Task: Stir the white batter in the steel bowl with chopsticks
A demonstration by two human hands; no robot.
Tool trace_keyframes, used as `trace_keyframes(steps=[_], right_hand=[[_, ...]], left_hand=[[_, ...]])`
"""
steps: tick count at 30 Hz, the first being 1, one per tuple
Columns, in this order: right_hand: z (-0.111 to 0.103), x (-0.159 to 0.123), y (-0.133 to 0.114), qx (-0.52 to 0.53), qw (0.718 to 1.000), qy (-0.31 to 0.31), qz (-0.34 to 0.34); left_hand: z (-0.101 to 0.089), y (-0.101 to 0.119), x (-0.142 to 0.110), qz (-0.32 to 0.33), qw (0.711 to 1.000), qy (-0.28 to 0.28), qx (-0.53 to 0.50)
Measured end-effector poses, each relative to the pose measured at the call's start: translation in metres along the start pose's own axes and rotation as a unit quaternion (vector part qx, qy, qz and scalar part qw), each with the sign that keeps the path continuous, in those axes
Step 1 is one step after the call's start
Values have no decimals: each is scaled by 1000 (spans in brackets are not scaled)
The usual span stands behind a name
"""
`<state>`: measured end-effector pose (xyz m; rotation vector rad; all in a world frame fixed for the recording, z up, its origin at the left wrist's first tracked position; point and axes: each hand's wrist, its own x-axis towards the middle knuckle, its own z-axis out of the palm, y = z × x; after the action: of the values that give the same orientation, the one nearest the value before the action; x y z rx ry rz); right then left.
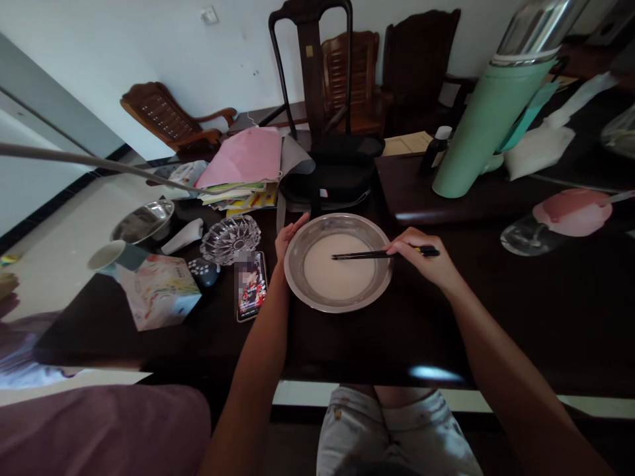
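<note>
A wide metal bowl sits on the dark table in front of me, holding a milky, off-white liquid. My left hand steadies the bowl at its left side, fingers along the outer wall and partly hidden by the rim. Pinched in my right hand is a pair of dark chopsticks, reaching leftward over the bowl's right rim. Their tips are at the liquid near the middle of the bowl; how deep they go I cannot tell.
Left of the bowl are a lit phone, a glass dish, a tissue box and another metal bowl. Papers and a black bag lie behind. A green thermos and a pink-topped container stand right. Another person's sleeve shows lower left.
</note>
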<state>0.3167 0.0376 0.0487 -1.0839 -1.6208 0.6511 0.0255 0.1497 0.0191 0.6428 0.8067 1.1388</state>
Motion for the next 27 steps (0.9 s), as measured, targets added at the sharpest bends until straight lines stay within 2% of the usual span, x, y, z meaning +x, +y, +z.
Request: trace_keyframes(steps=[3, 6, 8, 11, 14, 19, 22, 25, 27], right_hand=[[-2, 0, -1, 32, 999, 14, 27], [2, 0, -1, 36, 998, -46, 14], [5, 0, 0, 14, 998, -64, -4], [2, 1, 1, -5, 1000, -19, -6], [-1, 0, 0, 22, 999, 19, 14], [3, 0, -1, 13, 998, -57, 8], [2, 0, 0, -8, 1000, -22, -7], [-2, 0, -1, 15, 999, 29, 12], [-1, 0, -1, 36, 999, 14, 22]], left_hand=[[2, 0, -1, -1, 1000, 1, -1], [3, 1, -2, -1, 1000, 2, -5], [4, 1, -3, 1, 1000, 3, -8], [4, 2, -3, -2, 1000, 5, -5], [5, 2, -3, -5, 1000, 5, -2], [3, 1, -1, -6, 1000, 7, 1], [1, 0, 0, 0, 1000, 2, -1], [1, 0, -1, 0, 1000, -3, -4], [1, 0, -1, -3, 1000, -2, -3]])
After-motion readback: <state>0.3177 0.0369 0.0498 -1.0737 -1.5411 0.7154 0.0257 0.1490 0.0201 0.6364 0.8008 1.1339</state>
